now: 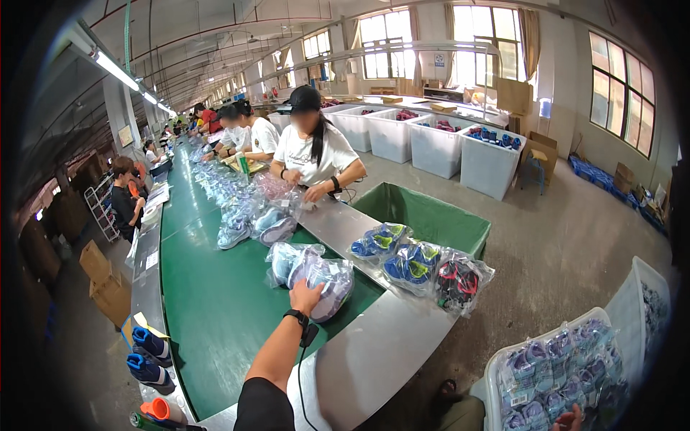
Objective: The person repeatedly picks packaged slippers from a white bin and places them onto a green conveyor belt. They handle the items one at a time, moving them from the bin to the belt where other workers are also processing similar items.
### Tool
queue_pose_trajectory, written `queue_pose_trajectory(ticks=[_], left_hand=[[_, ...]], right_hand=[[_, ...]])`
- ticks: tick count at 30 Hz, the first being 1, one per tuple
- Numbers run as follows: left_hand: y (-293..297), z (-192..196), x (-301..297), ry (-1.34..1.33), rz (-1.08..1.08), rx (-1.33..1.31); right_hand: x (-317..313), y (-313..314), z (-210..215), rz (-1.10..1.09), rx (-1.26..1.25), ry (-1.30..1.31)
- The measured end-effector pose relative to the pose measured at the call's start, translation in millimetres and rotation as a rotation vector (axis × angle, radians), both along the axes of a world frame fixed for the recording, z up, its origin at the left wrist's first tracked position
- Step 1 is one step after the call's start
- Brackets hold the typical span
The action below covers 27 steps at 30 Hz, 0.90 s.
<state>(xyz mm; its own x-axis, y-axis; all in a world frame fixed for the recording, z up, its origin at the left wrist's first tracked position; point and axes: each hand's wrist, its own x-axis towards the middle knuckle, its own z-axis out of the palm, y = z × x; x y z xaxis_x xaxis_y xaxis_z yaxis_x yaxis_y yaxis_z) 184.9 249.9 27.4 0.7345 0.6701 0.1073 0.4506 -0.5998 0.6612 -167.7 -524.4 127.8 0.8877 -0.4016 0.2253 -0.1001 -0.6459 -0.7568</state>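
Note:
My left hand (306,296) reaches forward from the lower edge and grips a clear bag with pale lilac shoes (325,281), which lies at the right edge of the green conveyor belt (208,302). A black band sits on that wrist. A second bag of pale shoes (284,260) lies just behind it. Only the fingertips of my right hand (571,419) show at the bottom right, at a white bin full of bagged lilac shoes (557,370). Whether they hold anything is hidden.
On the steel side table (374,352) lie bagged blue shoes (379,243), another blue pair (411,264) and a dark pair (460,281). A green bin (431,215) stands behind. A person in a white shirt (313,152) works across the belt. Loose blue shoes (147,355) lie left.

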Motion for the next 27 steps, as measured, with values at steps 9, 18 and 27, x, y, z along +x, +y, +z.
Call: queue_pose_trajectory(ticks=[9,18,27], left_hand=[[16,-20,-14,0.160,-0.212,-0.688],[-46,16,-141,-0.225,-0.398,-0.453],[-76,29,-233,-0.248,-0.359,-1.235]], right_hand=[[14,73,-7,0.311,-0.169,-0.038],[58,124,9,0.528,-0.040,-0.056],[102,181,25,0.725,0.027,-0.008]])
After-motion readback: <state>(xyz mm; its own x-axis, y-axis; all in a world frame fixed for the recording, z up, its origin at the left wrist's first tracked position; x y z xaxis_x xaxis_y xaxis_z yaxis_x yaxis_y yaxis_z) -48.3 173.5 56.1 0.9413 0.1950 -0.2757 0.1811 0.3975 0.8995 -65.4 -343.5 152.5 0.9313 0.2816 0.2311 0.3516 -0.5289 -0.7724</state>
